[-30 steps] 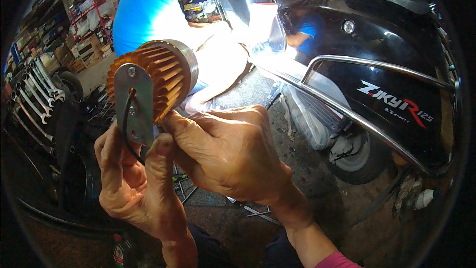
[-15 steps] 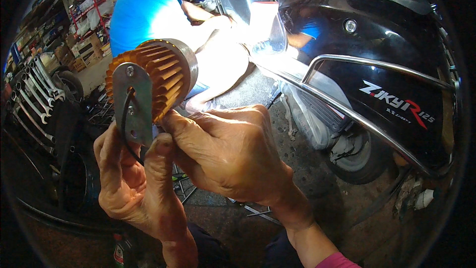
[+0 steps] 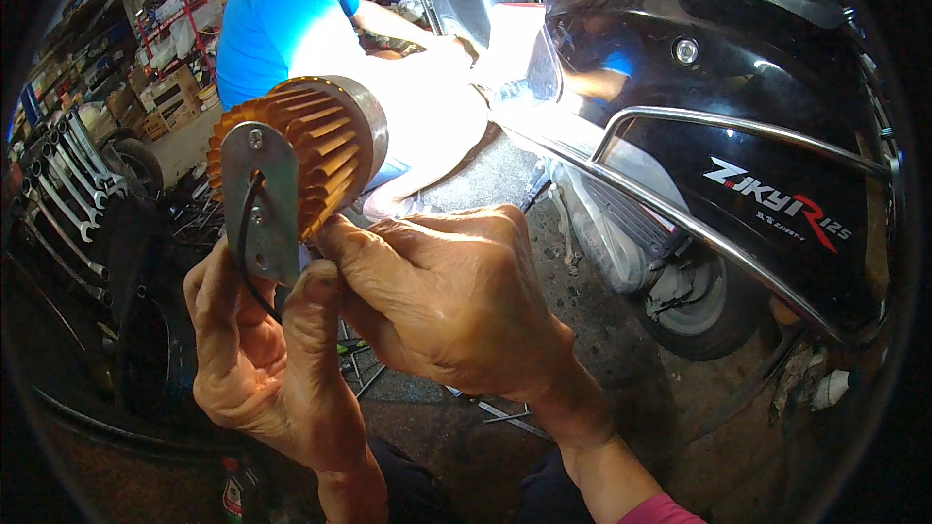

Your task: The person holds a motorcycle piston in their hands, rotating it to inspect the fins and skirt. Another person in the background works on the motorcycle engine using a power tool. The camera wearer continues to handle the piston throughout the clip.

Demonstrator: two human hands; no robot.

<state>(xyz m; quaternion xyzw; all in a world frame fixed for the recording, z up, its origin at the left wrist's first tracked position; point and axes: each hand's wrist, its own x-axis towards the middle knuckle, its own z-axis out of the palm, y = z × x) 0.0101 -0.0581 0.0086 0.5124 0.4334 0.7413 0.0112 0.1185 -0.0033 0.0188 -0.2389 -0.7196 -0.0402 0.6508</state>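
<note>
A black scooter (image 3: 680, 121) filled the right side, standing on the floor (image 3: 592, 354) with a bright metal rail along its flank. Beyond the lamp was a co-worker in a blue shirt (image 3: 267, 24), partly lost in a strong glare (probably the lamp's own beam, though its front was turned away).

Next in size came the person's two hands. The right hand (image 3: 447, 301) had its thumb and forefinger drawn together just beside the lower end of the mounting plate; whether they pinched anything was hidden, so I cannot tell. The left hand (image 3: 262, 369) gripped the lamp by that plate, fingers behind its lower left edge and thumb at its lower right corner.

The lamp (image 3: 316, 150), round with gold cooling fins, was held up in the air above the floor, finned back toward the wearer. Its mounting plate (image 3: 277, 175) stood nearly upright across the fins. A black cable (image 3: 243, 243) came out through the plate and curved down into the left hand. Smallest was the upper screw (image 3: 256, 140), near the plate's rounded top.

The step in hand looked like fine finger work at the plate's lower end. The next move called, I judged, for a steady left grip and a cable free of the fingertips.
</note>
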